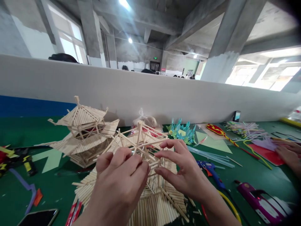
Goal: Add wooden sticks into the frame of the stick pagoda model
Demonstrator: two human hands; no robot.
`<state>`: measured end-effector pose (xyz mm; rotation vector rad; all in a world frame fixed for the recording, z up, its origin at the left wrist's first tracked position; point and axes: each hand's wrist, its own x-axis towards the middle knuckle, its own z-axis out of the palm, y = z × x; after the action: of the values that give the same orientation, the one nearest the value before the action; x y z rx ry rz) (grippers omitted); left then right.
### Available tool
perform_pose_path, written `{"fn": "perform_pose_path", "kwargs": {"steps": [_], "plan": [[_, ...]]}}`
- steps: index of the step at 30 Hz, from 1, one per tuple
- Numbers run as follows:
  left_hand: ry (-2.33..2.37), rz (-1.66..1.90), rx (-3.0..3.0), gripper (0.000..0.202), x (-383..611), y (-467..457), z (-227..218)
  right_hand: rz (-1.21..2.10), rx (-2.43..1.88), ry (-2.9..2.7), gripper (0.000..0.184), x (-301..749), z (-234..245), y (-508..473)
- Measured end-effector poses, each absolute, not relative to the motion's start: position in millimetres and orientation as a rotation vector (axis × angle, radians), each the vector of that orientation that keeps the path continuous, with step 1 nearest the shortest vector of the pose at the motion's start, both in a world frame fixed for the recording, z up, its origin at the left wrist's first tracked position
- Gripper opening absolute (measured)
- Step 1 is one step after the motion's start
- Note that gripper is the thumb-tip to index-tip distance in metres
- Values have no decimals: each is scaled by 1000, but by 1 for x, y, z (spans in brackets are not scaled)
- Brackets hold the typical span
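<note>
An unfinished-looking pavilion model (152,207) built of thin wooden sticks stands in front of me, its upper part an open stick frame (139,133) that rises to a point. My left hand (122,182) is curled over the frame's left side; its fingertips and whatever they grip are hidden. On the other side, my right hand (180,166) has thumb and fingers apart, the tips close to the stick ends at the frame's lower edge. Whether those tips touch the sticks is unclear. A second, roofed stick pavilion (86,131) stands behind to the left.
To the right lie a blue glue gun (213,172), clear glue sticks (211,155) and a purple device (261,201). Pliers (29,164) and a phone (39,218) are at left. A blue-green paper craft (182,130) stands by the white partition (141,91). Another person's hand (289,153) is at far right.
</note>
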<state>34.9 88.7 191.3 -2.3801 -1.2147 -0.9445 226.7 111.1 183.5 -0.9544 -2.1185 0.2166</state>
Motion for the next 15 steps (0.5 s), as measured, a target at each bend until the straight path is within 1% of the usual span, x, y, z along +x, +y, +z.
{"fn": "perform_pose_path", "kwargs": {"steps": [7,15], "plan": [[-1150,-969,-2377,13,32,91,189,226,-957,-2112,23,227,183,111],[-1152,-996,-2379,16,33,92,193,234,-958,-2109,22,227,184,111]]}}
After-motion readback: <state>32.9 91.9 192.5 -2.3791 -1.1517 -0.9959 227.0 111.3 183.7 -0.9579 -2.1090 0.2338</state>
